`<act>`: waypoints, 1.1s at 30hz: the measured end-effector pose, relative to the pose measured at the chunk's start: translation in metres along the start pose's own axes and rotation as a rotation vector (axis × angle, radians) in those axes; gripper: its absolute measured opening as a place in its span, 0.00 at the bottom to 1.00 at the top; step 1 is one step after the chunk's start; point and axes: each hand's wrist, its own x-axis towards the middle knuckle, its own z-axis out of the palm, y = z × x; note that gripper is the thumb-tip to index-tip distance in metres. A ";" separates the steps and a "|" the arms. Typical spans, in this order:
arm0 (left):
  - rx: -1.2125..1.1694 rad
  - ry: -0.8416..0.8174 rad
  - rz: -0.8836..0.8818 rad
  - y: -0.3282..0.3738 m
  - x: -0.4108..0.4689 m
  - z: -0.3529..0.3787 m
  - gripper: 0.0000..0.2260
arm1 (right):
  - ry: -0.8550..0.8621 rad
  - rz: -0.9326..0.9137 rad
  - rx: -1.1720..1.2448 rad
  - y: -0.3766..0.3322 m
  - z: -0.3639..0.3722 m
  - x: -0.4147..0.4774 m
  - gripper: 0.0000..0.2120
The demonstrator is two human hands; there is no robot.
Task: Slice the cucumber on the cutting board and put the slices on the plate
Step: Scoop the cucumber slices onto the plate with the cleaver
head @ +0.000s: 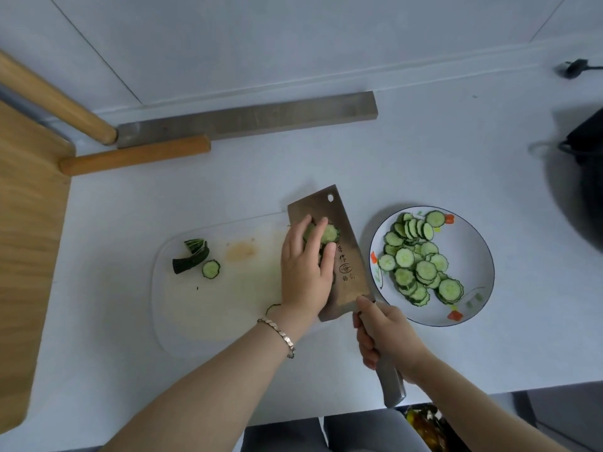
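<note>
Your right hand (385, 337) has its grip clenched around the handle of the knife (342, 256), just off the near right corner of the cutting board (202, 308). The broad blade lies almost flat over the board's right edge, with its tip pointing away from you. You cannot tell from this view whether the blade rests on the board or hangs just above it.

Your left hand (303, 272) lies on the blade's upper face, its grip released. The straight fingers press a small batch of cucumber slices (328, 234) against the metal. Two or three pale green rounds show between and beside your fingertips, and your palm hides the others. A bracelet (280, 334) sits on that wrist, above the board's near edge.

At the board's far left corner lies a dark green cucumber stub (191, 261), cut and curled. A lone slice (210, 269) lies flat just beside it. A faint orange stain (239, 251) marks the board's middle.

The plate (470, 249) stands on the table (114, 223) just right of the board, close to the blade's edge. It is white with a dark rim and small orange and green painted marks. A pile of slices (421, 265) covers its board-side half in overlapping rows.

Beyond the board, a long grey metal bar (248, 119) lies across the table with two wooden rods (137, 154) at its left end. A wooden panel (26, 256) stands well to the left of the board, and a black pot (584, 190) sits well to its right, partly out of view.
</note>
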 end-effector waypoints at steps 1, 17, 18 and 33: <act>0.001 -0.002 0.022 0.011 0.002 0.003 0.19 | 0.016 -0.015 0.000 -0.004 -0.007 -0.006 0.17; 0.062 -0.142 0.420 0.119 0.004 0.090 0.12 | 0.408 -0.106 -0.097 0.001 -0.117 -0.062 0.18; 0.074 -0.152 0.460 0.120 0.006 0.089 0.11 | 0.418 -0.111 -0.104 0.002 -0.120 -0.063 0.18; 0.129 -0.276 0.960 0.112 0.009 0.079 0.06 | 0.464 -0.191 -0.095 -0.008 -0.129 -0.071 0.18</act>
